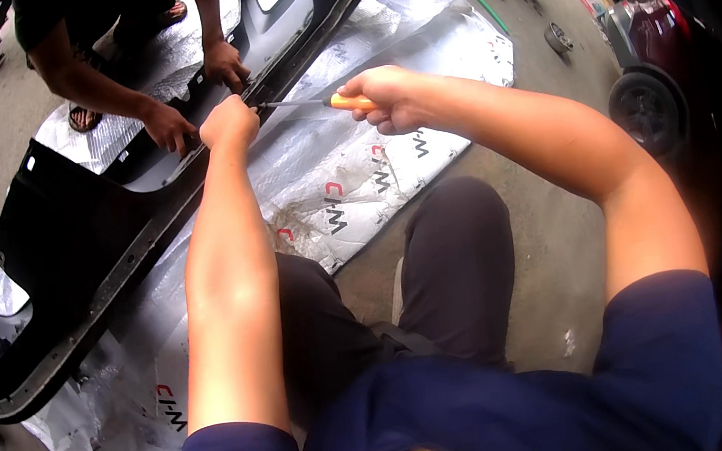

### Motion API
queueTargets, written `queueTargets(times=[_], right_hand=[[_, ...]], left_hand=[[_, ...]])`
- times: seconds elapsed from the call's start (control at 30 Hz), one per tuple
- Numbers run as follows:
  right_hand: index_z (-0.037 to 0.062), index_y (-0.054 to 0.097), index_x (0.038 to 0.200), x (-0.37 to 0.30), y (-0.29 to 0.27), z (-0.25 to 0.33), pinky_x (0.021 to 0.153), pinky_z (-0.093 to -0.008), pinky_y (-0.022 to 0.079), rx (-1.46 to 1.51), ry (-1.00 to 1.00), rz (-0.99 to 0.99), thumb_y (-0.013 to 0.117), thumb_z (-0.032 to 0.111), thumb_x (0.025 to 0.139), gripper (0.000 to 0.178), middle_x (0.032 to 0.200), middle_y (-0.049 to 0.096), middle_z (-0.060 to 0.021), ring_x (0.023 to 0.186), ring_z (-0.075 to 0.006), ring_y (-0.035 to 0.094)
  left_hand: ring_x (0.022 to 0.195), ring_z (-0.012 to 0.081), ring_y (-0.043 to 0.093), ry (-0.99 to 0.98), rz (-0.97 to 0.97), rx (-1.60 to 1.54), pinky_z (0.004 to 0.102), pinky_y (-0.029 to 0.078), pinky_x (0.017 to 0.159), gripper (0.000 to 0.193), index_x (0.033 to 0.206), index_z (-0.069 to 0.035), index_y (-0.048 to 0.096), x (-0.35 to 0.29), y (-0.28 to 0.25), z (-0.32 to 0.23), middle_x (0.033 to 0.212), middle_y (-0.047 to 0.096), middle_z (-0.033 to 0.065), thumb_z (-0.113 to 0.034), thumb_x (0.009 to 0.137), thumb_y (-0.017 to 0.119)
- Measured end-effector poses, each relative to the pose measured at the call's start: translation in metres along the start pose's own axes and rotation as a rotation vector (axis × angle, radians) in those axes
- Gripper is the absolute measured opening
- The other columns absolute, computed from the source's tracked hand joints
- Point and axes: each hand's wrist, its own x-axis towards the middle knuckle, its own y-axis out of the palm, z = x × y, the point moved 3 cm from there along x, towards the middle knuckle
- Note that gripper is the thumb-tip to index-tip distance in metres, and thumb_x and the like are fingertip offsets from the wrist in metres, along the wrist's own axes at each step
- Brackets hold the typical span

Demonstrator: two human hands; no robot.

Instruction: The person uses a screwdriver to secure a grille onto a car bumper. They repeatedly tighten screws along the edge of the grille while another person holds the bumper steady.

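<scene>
Two bare hands at work on a long black panel, which crosses the frame diagonally from the lower left to the upper centre. The right hand, right of the upper centre, is closed around the orange-yellow handle of a screwdriver; the thin shaft points left toward the panel's near edge, where its tip is too small to make out. The left hand, at the upper centre, lies at that edge with its fingers curled; whether it pinches anything cannot be told, since the back of the hand hides the fingertips. Opposite, in the upper left, a co-worker's two hands rest at the panel, near the left hand. Beneath the panel, a silvery sheet with printed marks covers part of the concrete floor. A green rod lies at the upper right, close to the sheet's edge; farther right, a dark red car stands at the frame's margin.
</scene>
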Motion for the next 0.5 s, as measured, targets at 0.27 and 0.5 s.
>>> queueTargets(times=[0.27, 0.5], right_hand=[[0.0082, 0.066, 0.091, -0.047, 0.018, 0.0, 0.051, -0.0321, 0.042, -1.38, -1.294, -0.602, 0.061, 0.019, 0.087, 0.012, 0.075, 0.06, -0.0042, 0.065, -0.0172, 0.063], [0.0138, 0.064, 0.117, -0.014, 0.018, -0.019, 0.044, -0.0276, 0.031, -0.351, -0.49, -0.099, 0.056, 0.022, 0.097, 0.023, 0.074, 0.055, -0.0018, 0.046, -0.0101, 0.044]], left_hand=[[0.116, 0.0285, 0.065, 0.0, 0.028, 0.029, 0.0423, 0.052, 0.093, 0.043, 0.118, -0.013, 0.067, -0.005, -0.004, -0.003, 0.12, 0.07, 0.0112, -0.046, 0.091, 0.066], [0.116, 0.0291, 0.065, 0.017, 0.031, 0.056, 0.0425, 0.052, 0.092, 0.044, 0.12, -0.012, 0.067, 0.004, -0.007, 0.002, 0.121, 0.07, 0.0111, -0.045, 0.092, 0.065]])
